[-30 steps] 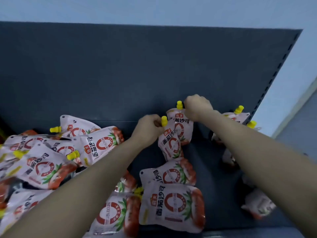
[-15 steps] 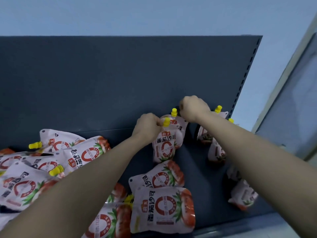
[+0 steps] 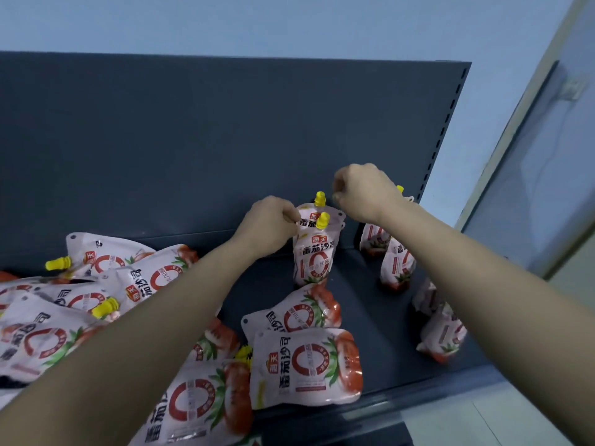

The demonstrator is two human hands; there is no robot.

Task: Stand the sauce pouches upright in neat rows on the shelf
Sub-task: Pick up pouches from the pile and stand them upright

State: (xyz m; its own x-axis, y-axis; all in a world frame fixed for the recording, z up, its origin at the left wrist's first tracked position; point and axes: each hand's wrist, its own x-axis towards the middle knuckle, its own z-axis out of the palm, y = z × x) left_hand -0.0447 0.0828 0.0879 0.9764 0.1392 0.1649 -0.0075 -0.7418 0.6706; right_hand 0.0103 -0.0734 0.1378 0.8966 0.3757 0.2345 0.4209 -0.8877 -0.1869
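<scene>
At the front of the shelf [image 3: 363, 304], flat pouches [image 3: 306, 368] lie unsorted, with a heap [image 3: 138, 278] to their left. Further in, the front pouch [image 3: 314, 259], tilted a second ago, now stands upright, its top corner pinched by the left hand [image 3: 267, 226]. It touches the back pouch [image 3: 318, 209] behind it. The right hand [image 3: 363, 193] is curled beside that pouch's top; whether it grips, I cannot tell. A second row seems begun beside the standing row [image 3: 396, 262] at the right end, and most pouches remain.
</scene>
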